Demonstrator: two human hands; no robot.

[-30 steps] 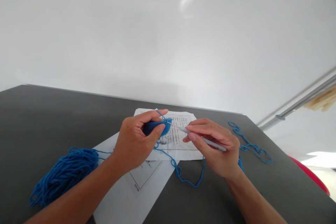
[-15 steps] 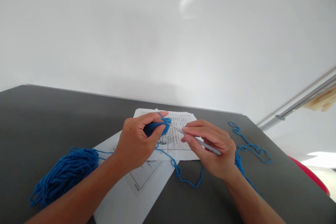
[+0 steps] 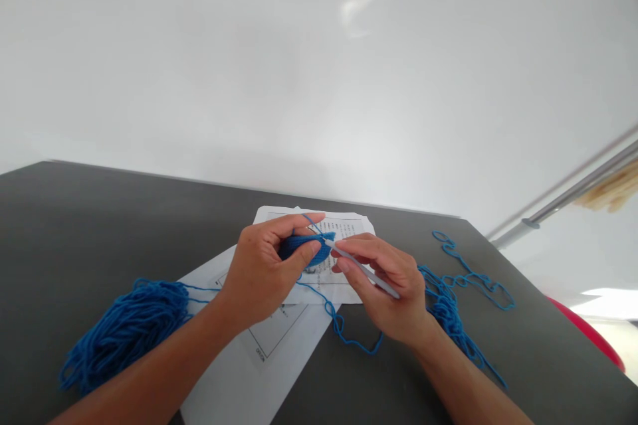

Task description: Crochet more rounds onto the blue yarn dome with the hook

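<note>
My left hand [image 3: 272,265] pinches a small piece of blue crochet work [image 3: 323,254] between thumb and fingers, with a strand of yarn running over the raised index finger. In my right hand [image 3: 386,282] is a crochet hook [image 3: 371,275] with a grey handle, held like a pen. Its thin metal tip reaches into the upper edge of the crochet work, near the left index finger. Exactly how the tip sits in the stitches is too small to make out. Strands lead from the left hand to a skein of blue yarn [image 3: 127,335] beside the left forearm.
Printed paper sheets [image 3: 249,378] lie on the dark table [image 3: 124,226] under the hands. A loose blue strand [image 3: 356,343] curls between the forearms. Tangled blue yarn [image 3: 448,312] lies right of the right hand. A white wall [image 3: 224,80] stands behind the table.
My right hand has moved left with the hook, and the hook's tip now reaches further into the crochet work. The crochet work has shifted slightly right. More of the tangled yarn shows.
</note>
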